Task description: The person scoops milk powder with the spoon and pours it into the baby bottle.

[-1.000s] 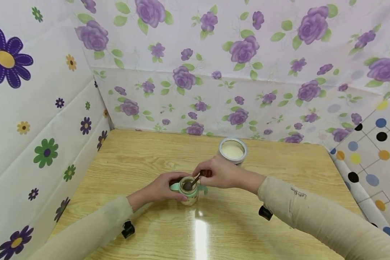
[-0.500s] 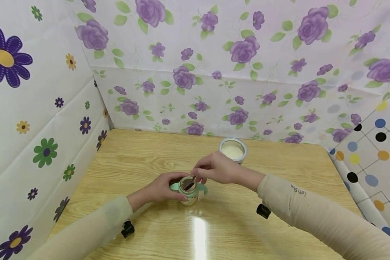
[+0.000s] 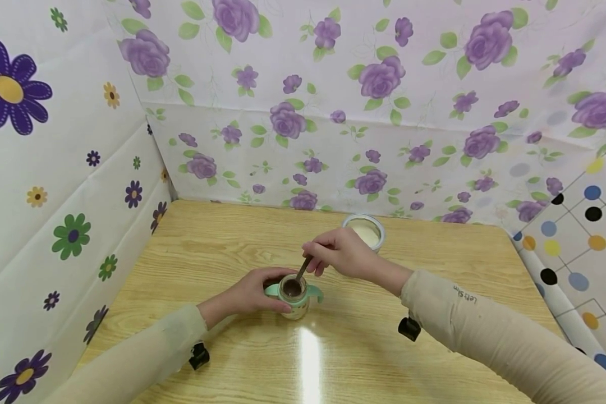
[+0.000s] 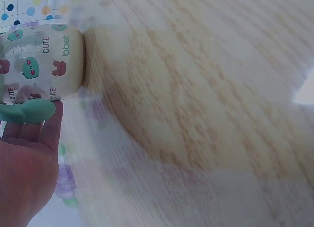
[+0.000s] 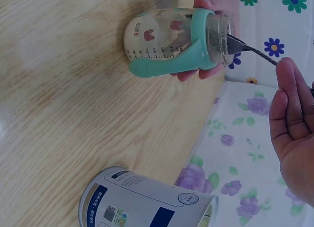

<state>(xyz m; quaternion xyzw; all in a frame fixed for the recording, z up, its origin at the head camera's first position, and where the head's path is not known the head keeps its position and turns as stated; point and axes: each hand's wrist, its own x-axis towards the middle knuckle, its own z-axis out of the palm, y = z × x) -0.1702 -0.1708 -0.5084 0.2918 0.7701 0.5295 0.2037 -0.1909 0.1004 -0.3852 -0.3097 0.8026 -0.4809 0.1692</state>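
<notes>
A clear baby bottle (image 3: 295, 310) with a mint-green collar and two handles stands uncapped on the table. Around its upper part curl the fingers and thumb of my left hand (image 3: 252, 290). Printed bears and the word CUTE show on the bottle (image 4: 49, 65) in the left wrist view, beside a green handle (image 4: 34, 110). My right hand (image 3: 340, 253), above and right of the bottle, pinches the handle end of a dark spoon (image 3: 303, 269). The bowl of the spoon (image 5: 237, 43) sits in the bottle's mouth. Pale powder lies low inside the bottle (image 5: 159, 33).
Behind my right hand stands an open can (image 3: 382, 241) of pale powder, its near side partly covered by the hand. The can's printed label (image 5: 142, 200) faces the right wrist camera. Flowered cloth walls (image 3: 303, 151) border the wooden table (image 3: 222, 241).
My right hand has risen and drawn slightly back from the bottle, showing more of the spoon's handle. The spoon's bowl stays at the mouth. My left hand and the bottle hold still.
</notes>
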